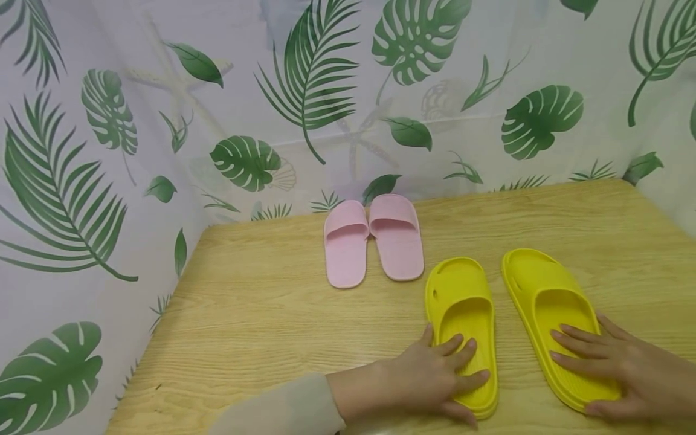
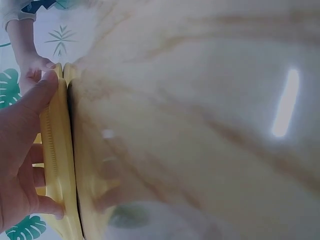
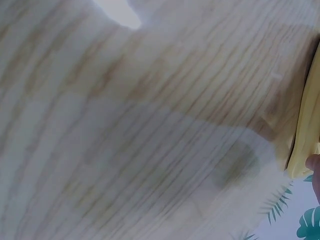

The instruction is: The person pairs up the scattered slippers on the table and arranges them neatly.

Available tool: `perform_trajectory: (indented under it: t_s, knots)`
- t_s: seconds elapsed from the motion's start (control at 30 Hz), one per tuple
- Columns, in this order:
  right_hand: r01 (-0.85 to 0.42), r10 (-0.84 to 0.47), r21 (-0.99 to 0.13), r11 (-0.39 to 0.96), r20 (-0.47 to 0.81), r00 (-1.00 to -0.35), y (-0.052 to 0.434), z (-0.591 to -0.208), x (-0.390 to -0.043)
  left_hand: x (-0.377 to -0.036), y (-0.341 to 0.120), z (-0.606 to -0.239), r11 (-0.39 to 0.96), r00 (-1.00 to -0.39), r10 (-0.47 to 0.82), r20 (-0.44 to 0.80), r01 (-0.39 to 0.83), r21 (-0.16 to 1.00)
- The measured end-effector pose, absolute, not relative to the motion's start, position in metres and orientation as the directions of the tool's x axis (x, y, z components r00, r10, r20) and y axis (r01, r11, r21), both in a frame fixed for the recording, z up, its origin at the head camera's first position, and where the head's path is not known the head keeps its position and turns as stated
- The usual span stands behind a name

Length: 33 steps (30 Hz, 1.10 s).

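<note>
Two yellow slide slippers lie on the wooden table, toes pointing away from me. My left hand [image 1: 429, 377] rests on the left yellow slipper [image 1: 461, 278], fingers spread over its footbed and thumb near the heel. In the left wrist view, the thumb [image 2: 42, 92] touches the slipper's edge and another finger lies against its side. My right hand [image 1: 625, 368] lies over the heel half of the right yellow slipper [image 1: 544, 275], fingers extended across the footbed. The right wrist view catches only part of a finger [image 3: 315, 170] beside that slipper's edge.
A pair of pink slippers, one on the left [image 1: 347, 260] and one on the right [image 1: 401, 254], stands at the table's back edge. Behind the wooden table [image 1: 244, 314] hangs a white cloth [image 1: 337, 78] with green leaf prints, which also runs down the left side.
</note>
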State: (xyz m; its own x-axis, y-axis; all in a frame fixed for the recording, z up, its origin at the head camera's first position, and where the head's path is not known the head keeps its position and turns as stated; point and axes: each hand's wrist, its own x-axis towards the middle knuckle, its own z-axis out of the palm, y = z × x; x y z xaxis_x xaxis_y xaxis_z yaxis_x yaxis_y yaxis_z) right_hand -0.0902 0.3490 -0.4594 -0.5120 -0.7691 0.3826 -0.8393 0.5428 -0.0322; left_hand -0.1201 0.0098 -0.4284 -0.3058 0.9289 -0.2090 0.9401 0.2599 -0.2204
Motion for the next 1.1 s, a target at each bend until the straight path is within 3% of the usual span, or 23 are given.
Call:
perform_trajectory:
  t_s: [0.5, 1.1]
  knots:
    - [-0.806, -0.755, -0.021, 0.592, 0.337, -0.563, 0.349, -0.455, -0.095, -0.125, 0.017, -0.43, 0.298, -0.329, 0.915, -0.234, 0.941, -0.159]
    - [-0.85, -0.776, -0.055, 0.524, 0.382, -0.503, 0.352, -0.451, -0.105, -0.132, 0.027, -0.424, 0.331, -0.348, 0.902, -0.255, 0.937, -0.109]
